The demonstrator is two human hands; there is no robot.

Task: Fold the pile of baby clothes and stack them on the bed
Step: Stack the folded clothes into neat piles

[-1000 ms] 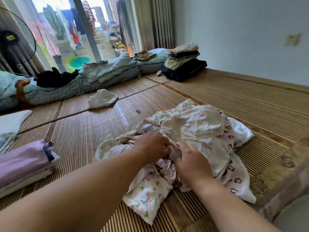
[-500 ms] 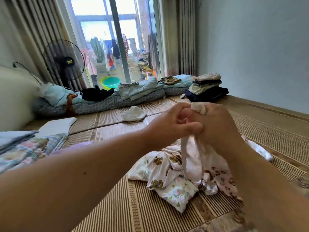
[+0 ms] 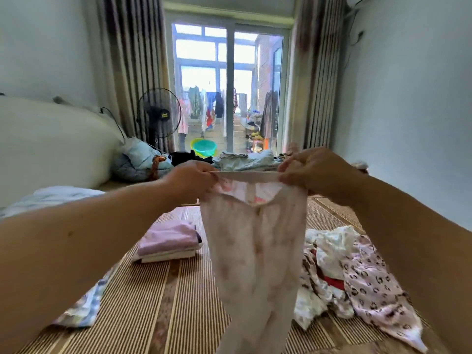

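Note:
A pair of pale pink baby trousers (image 3: 252, 256) hangs in front of me, stretched by its waistband. My left hand (image 3: 190, 181) pinches the waistband's left end and my right hand (image 3: 310, 172) pinches its right end, both raised above the bed. The legs dangle down over the striped bamboo mat (image 3: 158, 297). The loose pile of baby clothes (image 3: 352, 272), white and pink with dark heart prints, lies on the mat at the lower right. A folded stack (image 3: 169, 241) with a lilac garment on top sits on the mat to the left of the trousers.
A folded floral cloth (image 3: 79, 310) lies at the lower left. Bedding and folded clothes (image 3: 245, 160) line the far edge before the glass door. A standing fan (image 3: 158, 116) is at the back left, a white headboard (image 3: 51, 144) on the left.
Both hands lifted the trousers out of the pile, rose, then moved apart, spreading the waistband. My view tilted up from the mat toward the glass door.

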